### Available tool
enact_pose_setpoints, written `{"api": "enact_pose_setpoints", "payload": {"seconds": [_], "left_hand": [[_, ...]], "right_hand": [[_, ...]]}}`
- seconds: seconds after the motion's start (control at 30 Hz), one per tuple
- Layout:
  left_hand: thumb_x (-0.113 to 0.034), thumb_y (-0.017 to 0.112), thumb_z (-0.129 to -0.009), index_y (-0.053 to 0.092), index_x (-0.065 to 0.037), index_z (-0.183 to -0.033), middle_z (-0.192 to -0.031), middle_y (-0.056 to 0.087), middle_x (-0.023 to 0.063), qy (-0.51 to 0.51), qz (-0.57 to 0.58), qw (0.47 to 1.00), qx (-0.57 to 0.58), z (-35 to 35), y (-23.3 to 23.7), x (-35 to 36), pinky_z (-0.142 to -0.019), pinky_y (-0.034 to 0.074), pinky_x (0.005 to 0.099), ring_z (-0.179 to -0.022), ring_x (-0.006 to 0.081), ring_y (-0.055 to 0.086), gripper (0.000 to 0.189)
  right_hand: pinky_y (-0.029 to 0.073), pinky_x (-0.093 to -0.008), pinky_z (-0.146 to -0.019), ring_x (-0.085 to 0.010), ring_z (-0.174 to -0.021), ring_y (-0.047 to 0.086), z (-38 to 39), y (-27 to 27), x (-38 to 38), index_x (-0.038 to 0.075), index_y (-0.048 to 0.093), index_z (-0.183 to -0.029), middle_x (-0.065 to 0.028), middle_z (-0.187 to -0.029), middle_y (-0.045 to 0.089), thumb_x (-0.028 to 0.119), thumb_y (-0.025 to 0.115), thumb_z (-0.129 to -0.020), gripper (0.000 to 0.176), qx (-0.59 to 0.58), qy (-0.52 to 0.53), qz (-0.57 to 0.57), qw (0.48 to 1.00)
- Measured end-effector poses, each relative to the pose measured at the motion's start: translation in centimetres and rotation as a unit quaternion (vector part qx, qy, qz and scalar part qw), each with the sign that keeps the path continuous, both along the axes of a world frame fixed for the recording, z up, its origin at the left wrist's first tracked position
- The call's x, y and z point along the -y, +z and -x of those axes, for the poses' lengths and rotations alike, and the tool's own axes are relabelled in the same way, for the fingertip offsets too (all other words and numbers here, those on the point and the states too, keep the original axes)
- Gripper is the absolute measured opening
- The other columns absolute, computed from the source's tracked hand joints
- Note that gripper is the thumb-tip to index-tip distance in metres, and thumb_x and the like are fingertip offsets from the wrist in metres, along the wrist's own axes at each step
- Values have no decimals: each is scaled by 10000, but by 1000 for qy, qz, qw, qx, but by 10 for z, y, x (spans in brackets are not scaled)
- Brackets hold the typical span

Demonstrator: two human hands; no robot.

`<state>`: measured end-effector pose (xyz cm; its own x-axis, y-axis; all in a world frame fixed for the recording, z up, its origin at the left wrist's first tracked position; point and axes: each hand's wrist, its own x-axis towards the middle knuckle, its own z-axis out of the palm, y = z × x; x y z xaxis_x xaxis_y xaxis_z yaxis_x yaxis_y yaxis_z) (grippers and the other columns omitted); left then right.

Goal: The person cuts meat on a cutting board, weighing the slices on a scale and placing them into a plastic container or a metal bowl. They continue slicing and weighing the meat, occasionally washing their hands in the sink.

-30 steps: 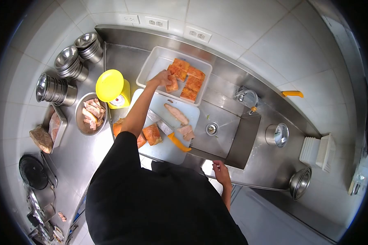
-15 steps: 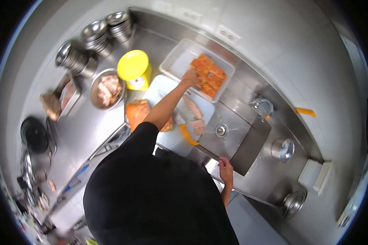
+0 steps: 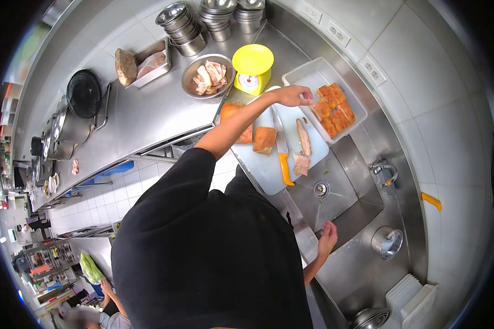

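My left hand (image 3: 294, 96) hovers at the near rim of a white plastic tub (image 3: 294, 75), fingers loosely apart with nothing seen in them. Several orange-brown blocks of roasted meat (image 3: 335, 109) lie inside the tub. On the white cutting board (image 3: 269, 175) rest a cut block of meat (image 3: 264, 140), a larger meat slab (image 3: 244, 134) partly hidden by my left forearm, a yellow-handled knife (image 3: 284, 159), a pale meat strip (image 3: 303, 137) and small pale pieces (image 3: 301, 164). Over the sink's near edge, my right hand (image 3: 327, 239) is loosely curled, holding nothing visible.
A yellow scale (image 3: 252, 66) stands behind the board, beside a bowl of pale meat (image 3: 208, 77). Stacked metal containers (image 3: 181, 30) line the back. The sink (image 3: 335, 192) is right of the board. Another person (image 3: 107, 307) handles a green bag at lower left.
My left hand has drawn back from the meat in the tub to its near rim. The view has shifted, showing more of the room. My right hand stays near the sink edge.
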<state>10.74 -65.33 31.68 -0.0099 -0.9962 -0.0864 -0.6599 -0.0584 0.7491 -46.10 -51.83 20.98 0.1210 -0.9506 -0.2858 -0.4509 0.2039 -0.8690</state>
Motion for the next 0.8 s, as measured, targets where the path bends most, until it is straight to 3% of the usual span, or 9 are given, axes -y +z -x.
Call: {"api": "enact_pose_setpoints", "payload": {"seconds": [0.07, 0.2, 0.3, 0.47, 0.63, 0.77, 0.8], "left_hand": [[-451, 599, -1019, 598, -79, -1306, -1179, 656, 81, 15, -37, 997, -72, 2, 26, -26, -877, 541, 347, -1064, 178, 639, 470], [-441, 575, -1038, 596, -73, -1305, -1155, 644, 46, 46, -37, 987, -146, 11, 49, -68, -883, 544, 336, -1053, 150, 627, 455], [-457, 567, -1040, 593, -63, -1309, -1164, 640, 45, 47, -58, 986, -147, 18, 39, -96, -895, 542, 337, -1061, 147, 627, 478], [-502, 564, -1028, 569, -81, -1354, -1293, 612, 64, 54, -95, 954, -278, 43, 46, -140, -963, 518, 351, -1136, 155, 620, 532], [-528, 527, -1029, 534, -74, -1406, -1367, 597, 109, 7, 64, 894, -443, 44, 139, -145, -1047, 484, 399, -1242, 248, 599, 590], [-471, 437, -1072, 488, 40, -1421, -1425, 563, 219, -79, 97, 803, -583, 57, 258, -165, -1086, 491, 452, -1322, 318, 565, 621], [-589, 449, -1018, 441, -5, -1476, -1486, 511, 209, -125, 87, 798, -584, 53, 276, -163, -1135, 440, 481, -1372, 334, 513, 742]], "right_hand": [[522, -291, -727, -127, -815, 606, 9, -2, 8, 9, 656, -1097, -30, -896, 631, 256, 543, -1062, 273, -19, 46, -49, 998], [521, -291, -701, -108, -745, 526, 0, 1, 11, 25, 618, -1044, 9, -812, 519, 259, 513, -1077, 258, -54, 53, -77, 994], [526, -315, -678, -148, -752, 615, -4, -9, 14, -5, 624, -1160, -74, -940, 647, 270, 522, -1071, 306, 41, 39, -41, 998], [544, -354, -845, -203, -1088, 623, -4, -3, 29, 31, 569, -1339, -112, -1249, 623, 332, 497, -1089, 398, 121, 24, -35, 992], [492, -421, -1010, -262, -1301, 544, -8, 41, 77, 28, 529, -1402, -137, -1403, 569, 385, 474, -1093, 475, 170, 39, -18, 985], [439, -451, -1090, -280, -1365, 501, -42, 84, 129, 16, 484, -1448, -148, -1458, 532, 427, 470, -1087, 548, 249, 46, 29, 967], [424, -461, -1104, -289, -1379, 486, -56, 98, 142, 14, 470, -1457, -155, -1475, 514, 434, 463, -1086, 560, 265, 66, 55, 960]]}}
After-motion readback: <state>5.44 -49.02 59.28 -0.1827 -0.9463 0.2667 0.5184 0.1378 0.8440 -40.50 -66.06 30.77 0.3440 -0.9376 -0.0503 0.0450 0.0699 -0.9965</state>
